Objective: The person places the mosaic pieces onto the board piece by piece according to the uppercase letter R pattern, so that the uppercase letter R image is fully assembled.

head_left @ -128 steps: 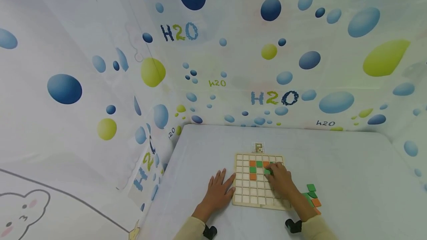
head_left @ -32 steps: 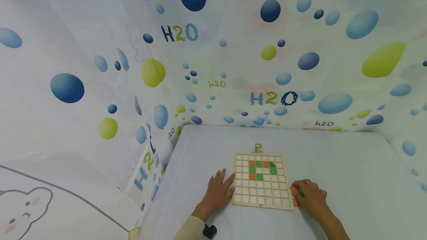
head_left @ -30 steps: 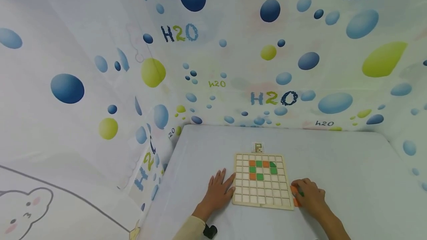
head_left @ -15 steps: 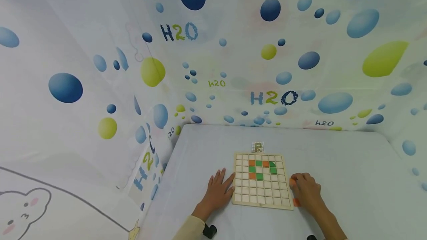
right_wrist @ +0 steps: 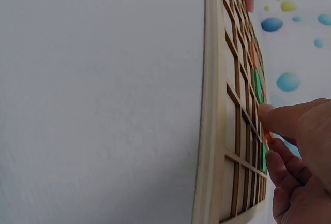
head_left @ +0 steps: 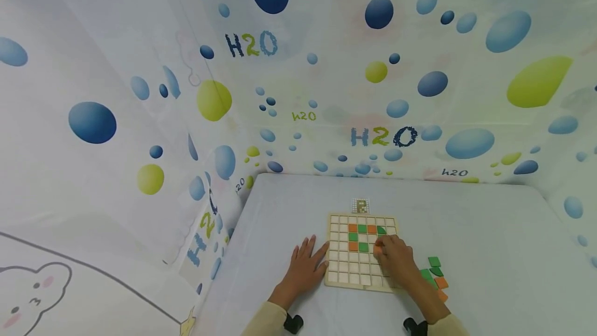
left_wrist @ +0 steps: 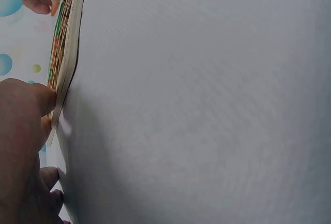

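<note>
A wooden grid board [head_left: 342, 267] lies on the table, with green and orange square tiles and a green rounded tile [head_left: 381, 230] in some cells. My right hand [head_left: 397, 262] is over the right half of the board and pinches an orange tile [head_left: 377, 249] between thumb and fingertips, close over a cell beside the lower green tile [head_left: 363, 247]. In the right wrist view the board [right_wrist: 214, 105] shows edge-on, the thumb and fingers at its grid. My left hand [head_left: 304, 269] rests at the board's left edge, fingers spread, thumb and index touching the rim.
Several loose green and orange tiles [head_left: 435, 262] lie right of the board, partly behind the right forearm. A small printed pattern card [head_left: 360, 206] lies beyond the board's far edge. White sheeting [head_left: 326, 66] with blue dots encloses the table [head_left: 489, 232].
My right hand has moved left from the loose tiles to the board, carrying an orange tile. Since the oldest frame a lower green tile has been added to the grid. The left hand stays put.
</note>
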Demonstrator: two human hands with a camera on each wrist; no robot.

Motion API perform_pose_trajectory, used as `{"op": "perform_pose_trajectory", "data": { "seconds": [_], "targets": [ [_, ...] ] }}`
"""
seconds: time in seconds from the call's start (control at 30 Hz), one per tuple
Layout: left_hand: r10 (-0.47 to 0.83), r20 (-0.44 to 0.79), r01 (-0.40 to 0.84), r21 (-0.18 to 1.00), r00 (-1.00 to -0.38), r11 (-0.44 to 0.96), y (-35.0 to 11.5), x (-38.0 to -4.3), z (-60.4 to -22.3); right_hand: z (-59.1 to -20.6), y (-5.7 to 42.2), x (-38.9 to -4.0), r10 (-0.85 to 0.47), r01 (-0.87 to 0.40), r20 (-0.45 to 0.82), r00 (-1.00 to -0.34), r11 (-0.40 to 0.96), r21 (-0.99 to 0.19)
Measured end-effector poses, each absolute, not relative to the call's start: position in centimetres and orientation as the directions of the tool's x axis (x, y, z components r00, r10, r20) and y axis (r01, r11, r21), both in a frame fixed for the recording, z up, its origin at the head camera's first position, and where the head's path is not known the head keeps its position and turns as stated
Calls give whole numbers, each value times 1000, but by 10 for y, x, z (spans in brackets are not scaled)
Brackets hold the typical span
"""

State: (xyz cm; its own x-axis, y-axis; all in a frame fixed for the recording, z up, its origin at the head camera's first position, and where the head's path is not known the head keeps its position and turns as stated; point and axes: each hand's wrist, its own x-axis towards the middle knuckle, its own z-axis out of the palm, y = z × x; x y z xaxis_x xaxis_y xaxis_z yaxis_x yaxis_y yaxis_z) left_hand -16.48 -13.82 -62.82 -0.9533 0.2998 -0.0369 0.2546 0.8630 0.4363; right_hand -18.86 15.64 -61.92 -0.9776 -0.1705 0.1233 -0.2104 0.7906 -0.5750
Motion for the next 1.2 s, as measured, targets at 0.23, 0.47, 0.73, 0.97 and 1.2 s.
{"op": "perform_pose_trajectory", "data": {
  "seconds": [0.23,0.47,0.73,0.97,1.2],
  "targets": [
    [301,-37,255,439,-953,861,-138,-164,-628,-623,150,-193,-175,-180,65,-982,796,-578],
    [303,-38,256,444,-952,859,-138,-164,-627,-622,148,-197,-184,-217,115,-976,808,-548],
    [307,-40,256,457,-951,852,-137,-163,-624,-624,147,-196,-188,-230,133,-973,810,-539],
    [312,-31,264,458,-950,849,-137,-164,-624,-626,147,-194,-204,-285,211,-956,813,-508],
    [304,-39,255,452,-952,855,-137,-163,-624,-631,146,-191,-199,-300,243,-949,808,-507]
  ]
}}
